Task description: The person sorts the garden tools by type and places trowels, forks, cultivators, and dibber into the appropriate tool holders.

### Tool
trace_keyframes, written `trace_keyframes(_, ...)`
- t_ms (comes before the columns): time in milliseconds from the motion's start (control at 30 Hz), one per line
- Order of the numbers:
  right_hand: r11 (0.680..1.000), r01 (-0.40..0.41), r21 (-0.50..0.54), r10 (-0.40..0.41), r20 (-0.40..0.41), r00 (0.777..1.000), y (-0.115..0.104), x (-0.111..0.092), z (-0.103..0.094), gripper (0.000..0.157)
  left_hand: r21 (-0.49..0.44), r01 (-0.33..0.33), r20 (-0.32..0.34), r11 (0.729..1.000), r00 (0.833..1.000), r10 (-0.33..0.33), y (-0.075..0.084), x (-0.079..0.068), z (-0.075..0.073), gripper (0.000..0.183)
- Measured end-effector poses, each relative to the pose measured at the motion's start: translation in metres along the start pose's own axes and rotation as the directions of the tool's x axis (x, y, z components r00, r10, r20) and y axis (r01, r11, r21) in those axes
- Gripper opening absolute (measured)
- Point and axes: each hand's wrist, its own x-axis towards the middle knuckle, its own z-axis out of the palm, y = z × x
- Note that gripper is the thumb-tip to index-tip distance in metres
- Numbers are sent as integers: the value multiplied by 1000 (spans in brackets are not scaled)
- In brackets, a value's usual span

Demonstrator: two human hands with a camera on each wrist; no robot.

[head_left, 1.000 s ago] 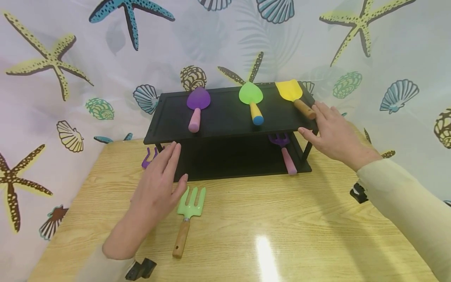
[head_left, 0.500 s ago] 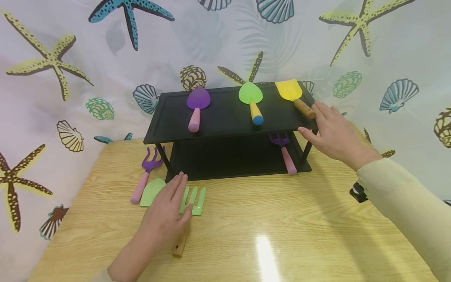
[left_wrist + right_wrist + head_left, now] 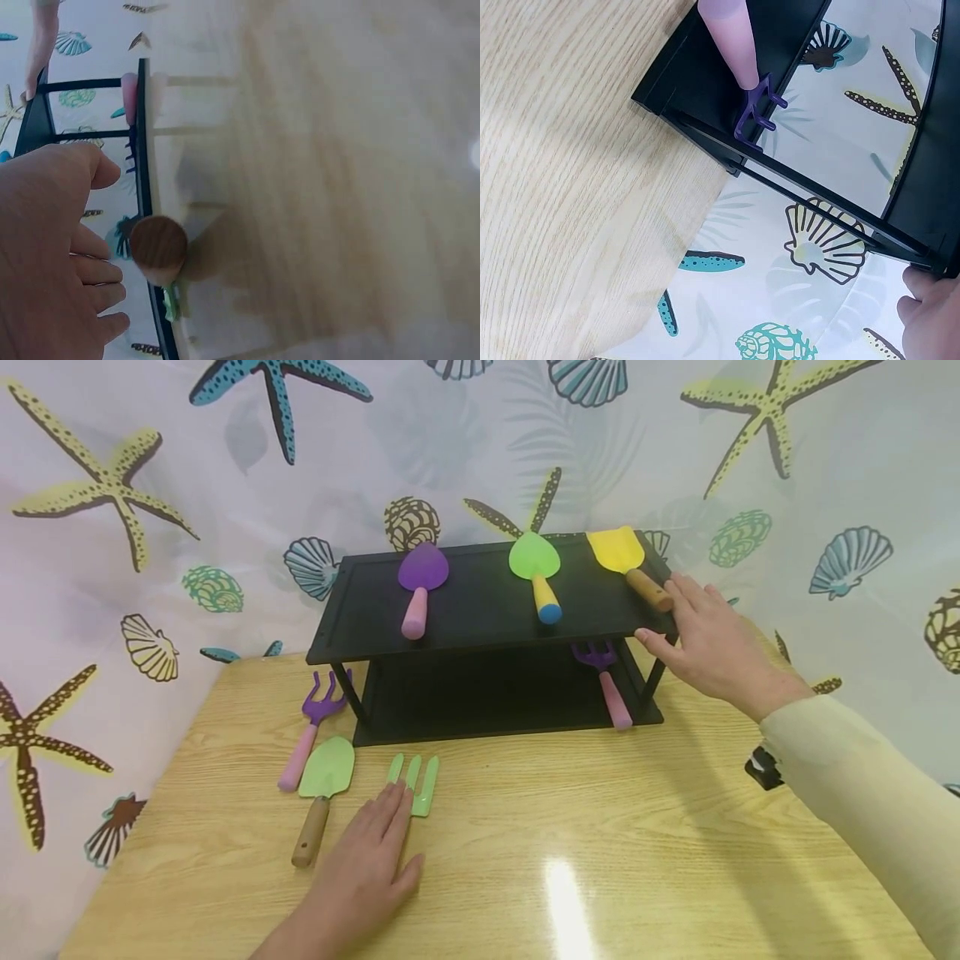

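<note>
Covering part of the green fork (image 3: pixel 424 792) with my left hand (image 3: pixel 363 860), I am gripping nothing there, fingers loosely extended; the fork is lying on the table (image 3: pixel 510 835). Just left of it, the green trowel (image 3: pixel 327 768) is lying. Farther off, I am resting my right hand (image 3: pixel 712 639), fingers fairly straight, on the right end of the black shelf (image 3: pixel 480 606), beside the yellow shovel (image 3: pixel 619 552).

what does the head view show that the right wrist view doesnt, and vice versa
Head only: left hand partly hiding a green fork; green trowel; outer purple fork; purple scoop, lime scoop and yellow scoop on the top shelf.
Right wrist only: cloth prints seen between shelves of the black rack.
Both: right hand, rack, inner purple fork on the lower shelf, patterned cloth, wooden table.
</note>
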Motion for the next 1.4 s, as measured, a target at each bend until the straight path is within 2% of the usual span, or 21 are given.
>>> trace_keyframes(200, 1000, -5, 10, 5, 4, 1000, -1, 0, 1, 89, 3, -1, 146, 1000, 989, 0, 5, -10, 3, 69)
trace_keyframes(333, 1000, -1, 9, 1, -4, 1000, 0, 1, 1, 88, 21, -38, 162, 999, 986, 34, 3, -16, 5, 69)
trace_keyframes(433, 1000, 1, 8, -1, -4, 1000, 1, 1, 1, 88, 19, -73, 134, 997, 989, 69, 1, -20, 8, 72)
trace_keyframes(700, 1000, -15, 6, 15, 13, 1000, 2, 2, 1, 90, -42, -138, 7, 989, 990, 139, 0, -21, 20, 66)
trace_keyframes(900, 1000, -20, 19, 20, 20, 1000, 1, 2, 1, 89, -75, -140, 33, 987, 989, 143, 1, -23, 22, 65)
trace_keyframes(933, 1000, -21, 21, 21, 21, 1000, 1, 1, 1, 89, -64, -144, 28, 988, 989, 146, 0, -23, 23, 67)
trace_keyframes(1100, 1000, -20, 19, 20, 15, 1000, 2, 1, 2, 89, 85, -208, -102, 974, 971, 216, -2, -21, 24, 59)
trace_keyframes(1167, 1000, -18, 20, 18, 10, 1000, 2, 1, 2, 89, 121, -219, -125, 968, 964, 234, -2, -20, 21, 55)
trace_keyframes(1267, 1000, -19, 20, 19, 7, 1000, 2, 1, 2, 89, 130, -229, -122, 965, 962, 245, -3, -18, 16, 51)
trace_keyframes(1400, 1000, -22, 20, 22, 6, 1000, 2, 1, 1, 89, 160, -251, -157, 955, 948, 275, -3, -16, 12, 47)
